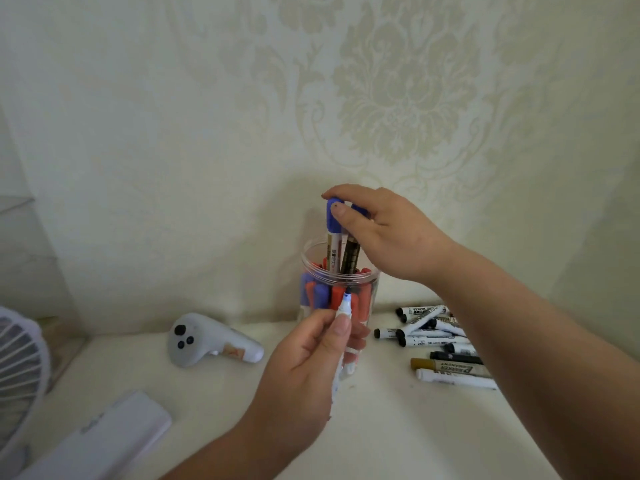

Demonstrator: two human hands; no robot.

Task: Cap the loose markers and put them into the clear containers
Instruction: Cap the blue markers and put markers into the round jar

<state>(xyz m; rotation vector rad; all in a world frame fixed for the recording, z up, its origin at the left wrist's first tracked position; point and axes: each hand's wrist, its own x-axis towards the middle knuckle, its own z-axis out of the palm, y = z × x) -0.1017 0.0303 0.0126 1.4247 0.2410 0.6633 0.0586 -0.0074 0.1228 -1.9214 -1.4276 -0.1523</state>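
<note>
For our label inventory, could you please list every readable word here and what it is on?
"MARKER": on the blue-capped marker the right hand holds in the clear jar.
"PERMANENT MARKER", upside down: on the gold marker on the table.
Too blurred to read: the uncapped marker in the left hand, the other table markers.

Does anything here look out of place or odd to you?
Yes. The white marker pinched in the left hand has no cap, its blue tip bare. Black-capped markers lie jumbled on the white table, right of the clear plastic jar where the right hand grips a blue-capped marker.
</note>
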